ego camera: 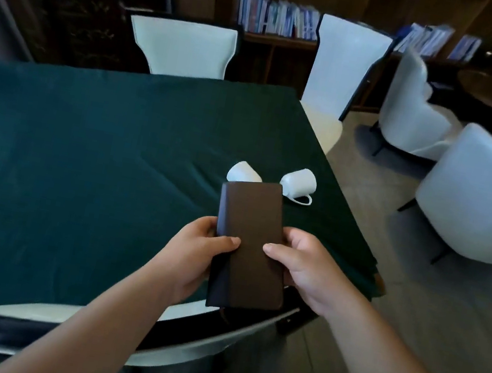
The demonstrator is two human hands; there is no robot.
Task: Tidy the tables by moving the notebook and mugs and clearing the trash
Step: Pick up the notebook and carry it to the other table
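A closed dark brown notebook (248, 239) is held above the near right part of the table, lengthwise away from me. My left hand (193, 252) grips its left edge with the thumb on the cover. My right hand (302, 268) grips its right edge the same way. Just beyond the notebook, two white mugs lie on their sides on the dark green tablecloth (81, 141). The left mug (243, 171) is partly hidden by the notebook's far end. The right mug (299, 183) shows its handle toward me.
A white chair (56, 320) with a dark back rail stands tucked in right below my arms. Two more white chairs (182, 47) stand at the far side and far right corner. White armchairs (478, 201) sit on the floor to the right. Bookshelves line the back wall.
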